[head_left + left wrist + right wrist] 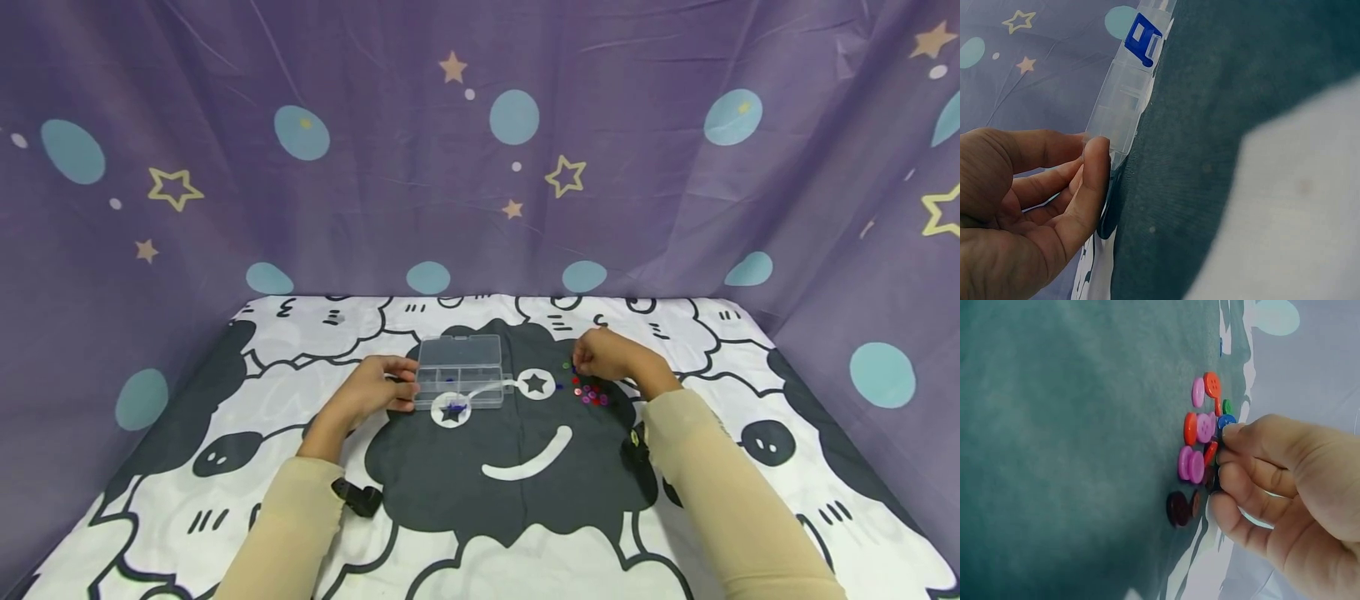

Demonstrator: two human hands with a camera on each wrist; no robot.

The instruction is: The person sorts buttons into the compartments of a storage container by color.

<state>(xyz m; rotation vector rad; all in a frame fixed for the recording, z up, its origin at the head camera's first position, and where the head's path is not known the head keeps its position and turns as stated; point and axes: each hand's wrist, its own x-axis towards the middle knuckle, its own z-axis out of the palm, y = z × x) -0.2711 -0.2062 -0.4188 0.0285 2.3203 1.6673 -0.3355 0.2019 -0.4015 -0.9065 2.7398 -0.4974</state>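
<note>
A clear plastic compartment box (459, 377) stands on the patterned cloth with its lid raised at the back. My left hand (371, 385) pinches the box's left end between thumb and fingers. A blue clasp (1143, 39) shows on the box's front side in the left wrist view. Something small and blue (449, 381) lies in one compartment. Over a loose group of buttons, my right hand (603, 354) pinches a blue button (1227, 420) at its fingertips. Red buttons (1190, 429), pink buttons (1195, 467), a green button (1227, 407) and dark brown buttons (1178, 509) lie beside those fingers.
A patterned cloth (517, 500) with a dark cloud-like figure covers the surface. Another small blue piece (559, 387) lies between box and button group. Purple curtains (480, 217) rise behind and at both sides.
</note>
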